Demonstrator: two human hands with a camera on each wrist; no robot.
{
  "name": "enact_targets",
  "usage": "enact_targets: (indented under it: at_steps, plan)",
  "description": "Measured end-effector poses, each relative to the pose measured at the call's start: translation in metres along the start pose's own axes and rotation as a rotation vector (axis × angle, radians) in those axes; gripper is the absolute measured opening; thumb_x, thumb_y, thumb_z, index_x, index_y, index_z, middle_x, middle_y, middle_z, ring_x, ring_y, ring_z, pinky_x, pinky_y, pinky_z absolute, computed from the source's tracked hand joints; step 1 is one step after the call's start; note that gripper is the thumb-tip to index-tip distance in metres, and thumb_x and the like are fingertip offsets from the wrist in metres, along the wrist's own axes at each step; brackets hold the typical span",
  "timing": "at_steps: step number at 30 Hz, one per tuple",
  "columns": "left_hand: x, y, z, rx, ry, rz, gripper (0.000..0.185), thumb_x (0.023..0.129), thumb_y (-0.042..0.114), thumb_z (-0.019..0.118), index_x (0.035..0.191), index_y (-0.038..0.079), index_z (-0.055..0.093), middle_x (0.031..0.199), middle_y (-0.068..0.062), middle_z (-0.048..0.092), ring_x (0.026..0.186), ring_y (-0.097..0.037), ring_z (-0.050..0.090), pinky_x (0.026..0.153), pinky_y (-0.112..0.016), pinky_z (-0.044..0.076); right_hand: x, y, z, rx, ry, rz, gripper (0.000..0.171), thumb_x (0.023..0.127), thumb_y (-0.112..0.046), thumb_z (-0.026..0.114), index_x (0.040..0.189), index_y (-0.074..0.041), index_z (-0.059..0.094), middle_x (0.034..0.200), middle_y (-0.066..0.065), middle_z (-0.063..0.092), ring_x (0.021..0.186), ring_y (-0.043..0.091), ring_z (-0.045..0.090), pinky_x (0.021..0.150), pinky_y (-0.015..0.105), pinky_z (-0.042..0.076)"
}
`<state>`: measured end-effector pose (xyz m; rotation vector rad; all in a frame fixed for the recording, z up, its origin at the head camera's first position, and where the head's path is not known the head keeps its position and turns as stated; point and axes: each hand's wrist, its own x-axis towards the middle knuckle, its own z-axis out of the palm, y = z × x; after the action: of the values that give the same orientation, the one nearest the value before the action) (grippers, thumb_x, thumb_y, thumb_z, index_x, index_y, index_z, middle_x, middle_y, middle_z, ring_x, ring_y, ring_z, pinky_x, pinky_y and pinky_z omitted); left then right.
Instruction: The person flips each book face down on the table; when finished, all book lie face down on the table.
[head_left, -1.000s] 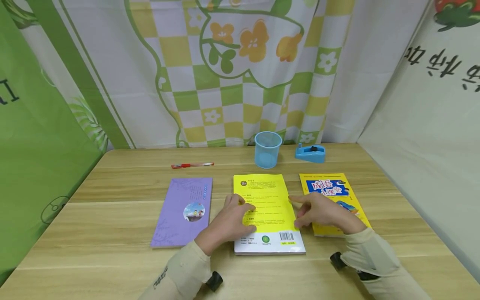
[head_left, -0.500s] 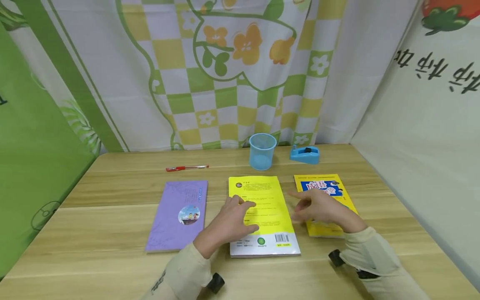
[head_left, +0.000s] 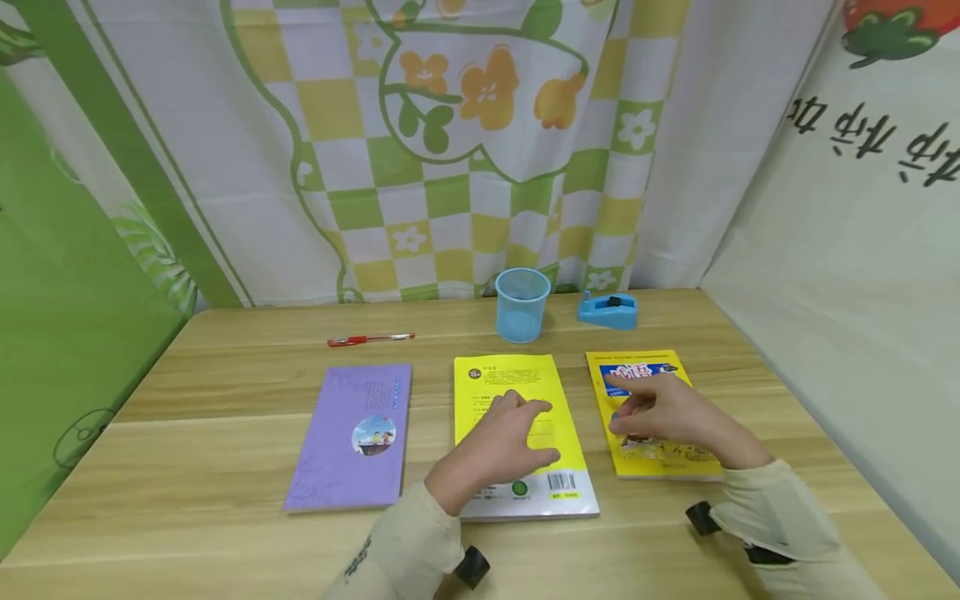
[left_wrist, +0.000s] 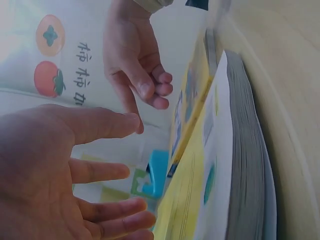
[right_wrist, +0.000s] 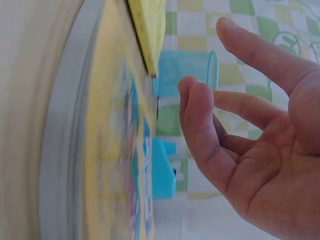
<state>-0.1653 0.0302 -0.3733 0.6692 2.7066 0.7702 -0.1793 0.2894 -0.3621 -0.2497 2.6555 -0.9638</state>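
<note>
In the head view my left hand [head_left: 504,442] is over the middle book [head_left: 525,379], which has a yellow back cover with a white strip and barcode at its near end. The left wrist view shows the fingers [left_wrist: 100,171] spread and holding nothing, with a gap between them and the cover. My right hand [head_left: 675,412] hovers over the right-hand yellow book [head_left: 630,462] with a blue title panel, covering part of it. Its fingers [right_wrist: 202,120] are loosely bent, with the thumb apart, and grip nothing. Both books lie flat on the table.
A purple book [head_left: 345,442] with a round picture lies to the left. Behind are a red-capped pen [head_left: 369,340], a blue mesh pen cup [head_left: 521,312] and a blue tape dispenser [head_left: 607,311]. Curtains [head_left: 480,192] hang along the wooden table's [head_left: 187,467] far side and sides.
The right hand has left the middle book's edge and moved right over the other yellow book. The left hand has shifted right across the middle book. The head view has turned slightly.
</note>
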Motion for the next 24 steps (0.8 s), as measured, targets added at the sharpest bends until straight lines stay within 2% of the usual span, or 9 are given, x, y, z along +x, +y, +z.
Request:
enact_targets:
  at_steps: [6,9,13,17,24]
  plan:
    - [0.014,0.019,0.013,-0.003,-0.037,0.013,0.063,0.088,0.038,0.076,0.145,0.019,0.056,0.124,-0.005,0.057,0.103,-0.015,0.048,0.084,-0.025,0.047,-0.006,0.021,-0.012,-0.059,0.050,0.026,0.079,0.086,-0.033,0.080,0.151,-0.004,0.044,0.097,0.004,0.070,0.080,0.016,0.060,0.065,0.028,0.052]
    - [0.020,0.028,0.020,-0.003,-0.042,0.024,0.062,0.088,0.039,0.076,0.144,0.020,0.056,0.122,-0.003,0.058,0.101,-0.013,0.048,0.082,-0.023,0.047,-0.009,0.035,-0.019,-0.070,0.070,0.041,0.080,0.087,-0.032,0.079,0.150,0.000,0.042,0.097,0.006,0.069,0.082,0.018,0.058,0.064,0.027,0.050]
    - [0.028,0.037,0.030,-0.026,-0.047,0.021,0.060,0.088,0.038,0.076,0.143,0.020,0.057,0.124,-0.002,0.058,0.098,-0.012,0.049,0.082,-0.022,0.048,-0.010,0.053,-0.027,-0.079,0.092,0.058,0.080,0.088,-0.031,0.079,0.149,0.004,0.041,0.098,0.008,0.071,0.085,0.018,0.060,0.067,0.027,0.051]
    - [0.037,0.046,0.040,-0.046,-0.056,0.019,0.060,0.088,0.039,0.077,0.142,0.021,0.058,0.129,-0.002,0.058,0.099,-0.011,0.049,0.089,-0.023,0.049,-0.009,0.067,-0.033,-0.085,0.117,0.076,0.081,0.087,-0.032,0.080,0.148,0.005,0.043,0.099,0.009,0.072,0.087,0.018,0.062,0.070,0.029,0.052]
    - [0.047,0.059,0.050,-0.087,-0.077,-0.014,0.062,0.086,0.038,0.079,0.143,0.023,0.058,0.124,-0.002,0.057,0.093,-0.011,0.050,0.081,-0.024,0.049,-0.010,0.077,-0.036,-0.119,0.135,0.077,0.083,0.082,-0.033,0.084,0.144,0.008,0.047,0.094,0.008,0.073,0.083,0.018,0.061,0.065,0.028,0.049]
